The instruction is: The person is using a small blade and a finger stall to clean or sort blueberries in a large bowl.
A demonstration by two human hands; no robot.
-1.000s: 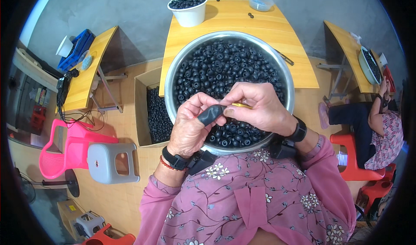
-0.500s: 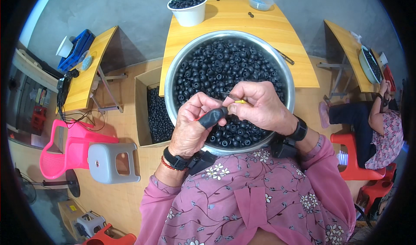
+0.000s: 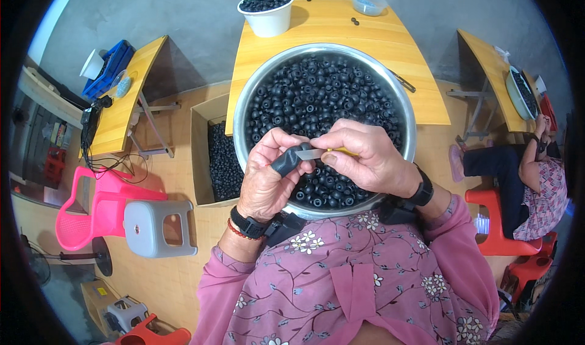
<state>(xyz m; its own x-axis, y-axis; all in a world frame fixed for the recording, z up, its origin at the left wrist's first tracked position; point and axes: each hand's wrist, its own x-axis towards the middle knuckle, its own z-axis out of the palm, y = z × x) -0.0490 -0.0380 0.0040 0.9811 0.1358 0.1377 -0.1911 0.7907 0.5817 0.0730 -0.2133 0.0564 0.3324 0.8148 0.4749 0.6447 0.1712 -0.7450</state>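
My left hand (image 3: 268,167) is closed in a pinch on a small black rubber-looking part (image 3: 304,145); its thumb wears a dark cover (image 3: 284,161). In my right hand (image 3: 373,159) is a small knife with a yellow handle (image 3: 344,151). Its silver blade (image 3: 309,154) lies against the left thumb cover, beside the held part. Both hands are over a wide metal basin (image 3: 409,110) heaped with round black parts (image 3: 317,95) that have holes in them. My fingers partly hide the piece in the left hand.
The basin overlaps a wooden table (image 3: 341,25) bearing a white bucket (image 3: 268,21) of black parts, a clear tub (image 3: 368,5) and a dark slim tool (image 3: 402,81). An open carton (image 3: 201,156) of parts stands left, near a grey stool (image 3: 155,229). Another person (image 3: 539,186) sits at right.
The knife has turned so its blade now lies flat across to the left thumb cover. My right hand has shifted slightly, and the left thumb has rolled.
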